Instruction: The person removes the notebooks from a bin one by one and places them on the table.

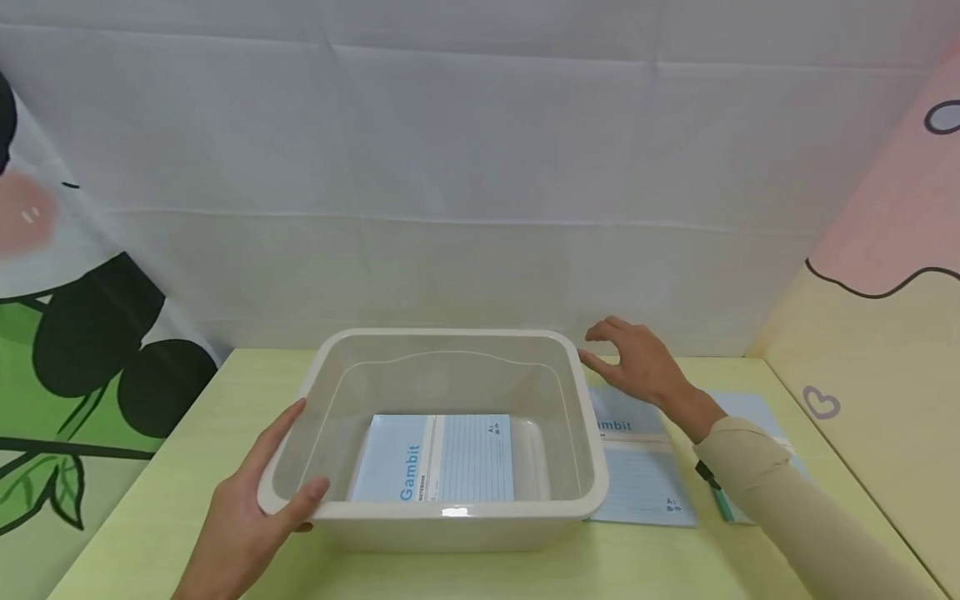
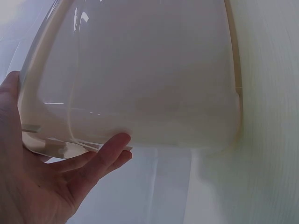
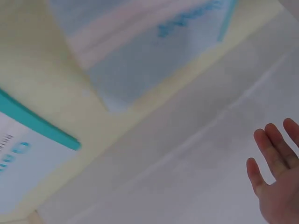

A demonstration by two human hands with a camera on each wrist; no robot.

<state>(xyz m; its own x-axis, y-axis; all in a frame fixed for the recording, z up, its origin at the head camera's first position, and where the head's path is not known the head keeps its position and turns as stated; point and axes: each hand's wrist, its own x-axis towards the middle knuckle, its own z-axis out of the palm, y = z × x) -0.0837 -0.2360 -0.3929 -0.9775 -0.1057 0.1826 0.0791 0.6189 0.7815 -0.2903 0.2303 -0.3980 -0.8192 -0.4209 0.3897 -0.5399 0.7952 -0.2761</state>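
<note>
A light grey plastic basin [image 1: 442,510] stands on the table, with a blue notebook [image 1: 472,458] marked "Gambit" lying inside it. My left hand [image 1: 251,504] grips the basin's front left corner, fingers along the left rim and thumb by the front rim. The left wrist view has this hand [image 2: 70,182] spread around the corner of the basin [image 2: 154,70]. Near the basin's back right corner my right hand [image 1: 637,362] hovers with fingers apart and holds nothing. Below it lies a second blue notebook [image 1: 637,483], partly hidden by the basin's right side.
Another notebook [image 1: 750,408] with a green spine lies farther right, partly covered by my right forearm. A white cloth [image 1: 480,167] hangs behind the pale yellow table [image 1: 420,575]. Printed panels flank both sides.
</note>
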